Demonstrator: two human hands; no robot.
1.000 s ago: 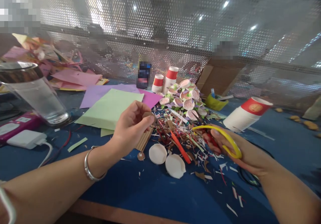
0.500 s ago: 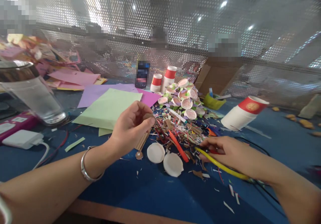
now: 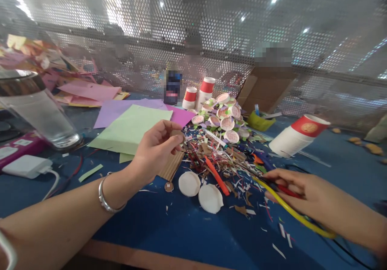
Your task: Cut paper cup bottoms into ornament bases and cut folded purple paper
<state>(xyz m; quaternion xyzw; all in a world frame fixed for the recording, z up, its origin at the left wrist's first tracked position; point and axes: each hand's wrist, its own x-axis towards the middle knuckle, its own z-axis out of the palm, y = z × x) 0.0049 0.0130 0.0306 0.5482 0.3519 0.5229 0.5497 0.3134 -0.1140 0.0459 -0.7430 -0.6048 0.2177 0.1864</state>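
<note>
My left hand is closed in a pinch on a small brown cardboard disc, held above the scraps. My right hand is wrapped round what look like scissors, with thin dark blades, a red part in the palm and a long yellow curved handle. Their blades point left towards a heap of paper scraps. Below my left hand lie a corrugated cardboard piece, a small round disc and two white paper discs, one left, one right. An orange pen-like stick rests beside them.
Behind the scraps rises a pile of decorated paper cup bottoms. Stacked paper cups lean at the right. Green paper, a glass water bottle and a white charger are on the left. A cardboard box stands behind.
My right hand has moved right with the scissors, away from the scraps. My left hand stays nearly in place, and the disc in its pinch now shows more clearly.
</note>
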